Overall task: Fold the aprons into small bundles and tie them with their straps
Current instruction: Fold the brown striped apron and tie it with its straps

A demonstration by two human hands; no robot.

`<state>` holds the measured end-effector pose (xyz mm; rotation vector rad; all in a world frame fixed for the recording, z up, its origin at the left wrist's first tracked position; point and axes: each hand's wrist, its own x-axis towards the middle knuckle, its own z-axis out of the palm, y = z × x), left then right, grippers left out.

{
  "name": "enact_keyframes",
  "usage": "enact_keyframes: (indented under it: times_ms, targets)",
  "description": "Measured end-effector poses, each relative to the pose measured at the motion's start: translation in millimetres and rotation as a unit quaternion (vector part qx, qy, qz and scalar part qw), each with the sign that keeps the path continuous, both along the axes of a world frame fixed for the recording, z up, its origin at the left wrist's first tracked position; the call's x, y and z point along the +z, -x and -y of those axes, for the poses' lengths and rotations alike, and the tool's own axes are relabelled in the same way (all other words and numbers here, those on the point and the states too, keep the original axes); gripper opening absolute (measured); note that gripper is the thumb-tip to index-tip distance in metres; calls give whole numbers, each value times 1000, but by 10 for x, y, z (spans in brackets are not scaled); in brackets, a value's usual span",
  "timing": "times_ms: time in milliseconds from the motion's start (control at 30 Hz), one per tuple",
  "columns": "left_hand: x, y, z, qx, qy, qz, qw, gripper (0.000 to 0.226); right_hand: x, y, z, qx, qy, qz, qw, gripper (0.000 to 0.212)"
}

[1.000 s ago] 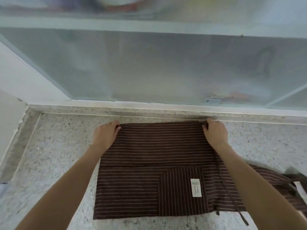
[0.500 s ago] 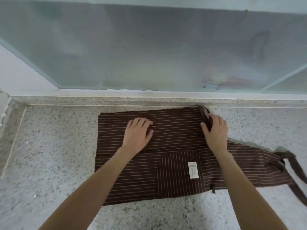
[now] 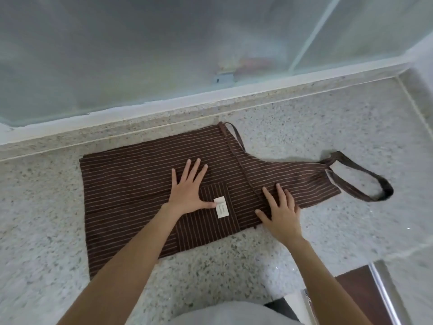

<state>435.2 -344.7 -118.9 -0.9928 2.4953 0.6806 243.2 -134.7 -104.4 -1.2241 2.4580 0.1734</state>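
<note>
- Speckled stone counter [image 3: 304, 249] fills the view; its surface is pale, with a raised lip along the far side.
- Behind the lip runs a white sill [image 3: 164, 106], and above it frosted glass [image 3: 140, 48] with blurred shapes showing through.
- At the far right the counter turns a corner; at lower right its edge drops to a dark floor [image 3: 358, 292].
- Brown striped apron [image 3: 131, 184] lies flat on the counter, folded lengthwise, its far edge near the lip.
- White label [image 3: 221, 206] sits on the pocket panel, just beside my left thumb.
- My left hand [image 3: 189, 191] rests flat on the apron's middle, fingers straight and spread wide.
- My right hand [image 3: 281, 212] lies flat on the apron's near right edge, fingers straight and spread, covering a thin strap [image 3: 239, 158] that crosses the cloth.
- Neck loop [image 3: 365, 184] trails off the bib end to the right, lying on bare stone.
- Bare counter shows to the left of the apron, in front of it, and to the right beyond the loop.
</note>
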Motion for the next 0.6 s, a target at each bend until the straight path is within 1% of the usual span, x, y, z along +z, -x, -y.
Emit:
enact_keyframes:
  times_ms: [67, 133, 167, 233, 267, 333, 400, 467, 533, 600]
  targets:
    - [20, -187, -41, 3, -3, 6, 1000, 124, 42, -67, -112, 28, 34, 10, 999, 58]
    - [63, -356, -138, 5, -12, 19, 1000, 124, 86, -73, -239, 32, 108, 43, 993, 45]
    - [84, -423, -188, 10, -14, 23, 1000, 123, 98, -48, -281, 28, 148, 41, 988, 39]
    - [148, -467, -331, 24, 4, 18, 1000, 112, 140, 81, -324, 17, 208, -13, 978, 32]
    - [168, -451, -403, 37, 21, -5, 999, 100, 152, 177, -319, 7, 217, -42, 975, 32]
    - [222, -335, -576, 73, 55, -90, 992, 72, 187, 379, -296, -13, 196, -66, 978, 36]
    - [258, -113, -732, 103, 53, -163, 980, 52, 188, 565, -281, -26, 146, -48, 988, 40]
    - [284, 134, -871, 121, 28, -173, 977, 47, 173, 714, -294, -12, 105, -31, 994, 36]
    - [303, 366, -979, 143, 13, -144, 979, 51, 188, 832, -321, 26, 102, -28, 994, 28]
    - [284, 536, -1034, 178, 13, -115, 977, 55, 227, 919, -335, 67, 94, -19, 993, 27]
